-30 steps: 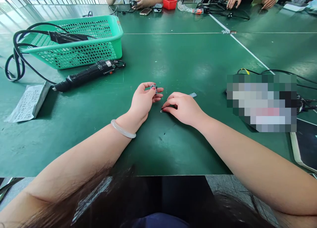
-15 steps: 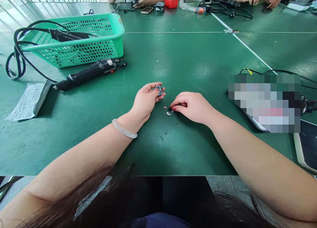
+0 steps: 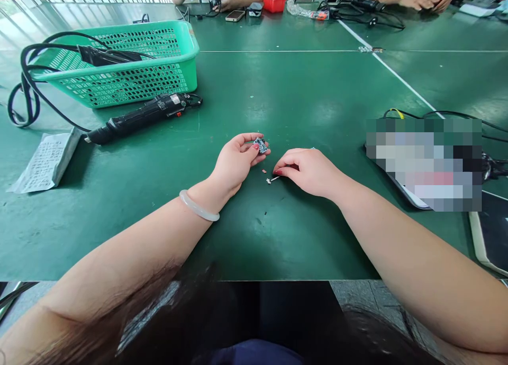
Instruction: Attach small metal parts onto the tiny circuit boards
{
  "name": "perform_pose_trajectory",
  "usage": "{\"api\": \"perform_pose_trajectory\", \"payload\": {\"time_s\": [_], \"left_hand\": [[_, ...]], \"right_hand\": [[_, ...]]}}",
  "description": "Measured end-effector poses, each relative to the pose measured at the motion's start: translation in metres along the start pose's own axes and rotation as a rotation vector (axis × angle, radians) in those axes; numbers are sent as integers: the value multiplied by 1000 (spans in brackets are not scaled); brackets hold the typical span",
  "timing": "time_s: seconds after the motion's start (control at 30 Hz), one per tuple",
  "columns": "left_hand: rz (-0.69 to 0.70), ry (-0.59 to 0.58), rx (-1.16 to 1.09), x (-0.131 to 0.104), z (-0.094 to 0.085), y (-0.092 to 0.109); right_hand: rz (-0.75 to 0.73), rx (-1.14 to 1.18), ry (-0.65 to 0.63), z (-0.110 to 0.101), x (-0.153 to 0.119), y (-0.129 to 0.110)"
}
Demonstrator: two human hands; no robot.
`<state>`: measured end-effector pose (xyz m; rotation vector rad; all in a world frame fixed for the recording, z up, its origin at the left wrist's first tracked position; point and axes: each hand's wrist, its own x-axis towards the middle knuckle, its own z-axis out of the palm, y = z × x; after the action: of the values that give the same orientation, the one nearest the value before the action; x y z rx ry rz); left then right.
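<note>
My left hand (image 3: 235, 156) pinches a small circuit board-like piece (image 3: 261, 145), dark with pale details, between thumb and fingers above the table. To its right, my right hand (image 3: 305, 166) rests low over the green table, its thumb and forefinger pressed together. What those fingertips hold, if anything, is hidden. Just below them lies a small silvery-white piece (image 3: 269, 181) with a thin strip running toward the fingers. A tiny reddish bit (image 3: 264, 171) sits on the table between my hands.
At left, a black electric screwdriver (image 3: 145, 116) lies before a green basket (image 3: 130, 84) holding a corded black tool. A handwritten paper packet (image 3: 45, 161) is nearby. On the right are a blurred-out stack (image 3: 424, 166) and a dark-screened device (image 3: 492, 233). Two people's hands work across the table.
My left hand has shifted slightly right, and the piece in it is tilted differently. A black bit seen at my right fingertips is now out of sight.
</note>
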<state>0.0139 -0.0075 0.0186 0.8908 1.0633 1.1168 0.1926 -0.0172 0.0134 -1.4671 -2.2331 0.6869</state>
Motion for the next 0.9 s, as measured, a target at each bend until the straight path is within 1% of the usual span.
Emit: {"api": "perform_pose_trajectory", "payload": {"time_s": [0.17, 0.5, 0.77, 0.9], "left_hand": [[18, -11, 26, 1, -1, -1], [12, -40, 48, 0, -2, -2], [46, -54, 90, 1, -3, -4], [62, -52, 110, 1, -3, -5]], "right_hand": [[37, 0, -8, -2, -2, -1], [40, -50, -41, -1, -1, -2], [-19, 8, 3, -1, -3, -2], [-45, 12, -13, 1, -5, -2]]}}
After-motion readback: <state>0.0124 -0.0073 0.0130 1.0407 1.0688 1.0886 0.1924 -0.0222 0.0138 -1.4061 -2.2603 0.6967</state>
